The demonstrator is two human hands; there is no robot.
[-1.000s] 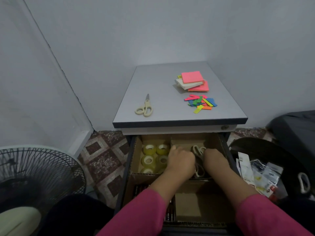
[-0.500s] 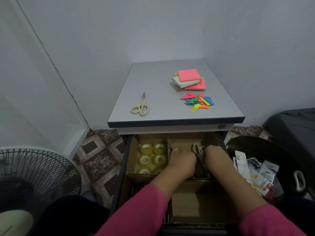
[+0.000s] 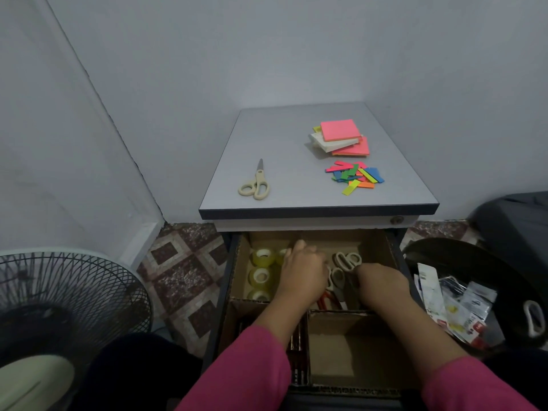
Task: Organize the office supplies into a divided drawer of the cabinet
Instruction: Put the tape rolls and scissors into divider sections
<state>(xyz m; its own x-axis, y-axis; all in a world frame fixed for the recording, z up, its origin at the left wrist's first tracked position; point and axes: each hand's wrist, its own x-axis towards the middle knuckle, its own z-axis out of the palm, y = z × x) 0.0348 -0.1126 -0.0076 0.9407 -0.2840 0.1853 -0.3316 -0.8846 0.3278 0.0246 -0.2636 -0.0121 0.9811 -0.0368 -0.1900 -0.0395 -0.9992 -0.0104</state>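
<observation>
Scissors [image 3: 345,262] lie in the drawer [image 3: 376,244] between both hands [image 3: 302,269].

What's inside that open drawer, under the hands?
The drawer holds tape rolls back left and scissors back right; the near right compartment looks empty. Both hands cover the rest.

Centre frame: cabinet top [image 3: 284,137] bearing scissors [image 3: 254,182] at left, note pads [image 3: 341,137] upper right, tabs [image 3: 354,176] just below pads. Drawer [image 3: 234,271] beneath: tape rolls [image 3: 261,266] in upper-left compartment. Fan [image 3: 59,315] lower left.
</observation>
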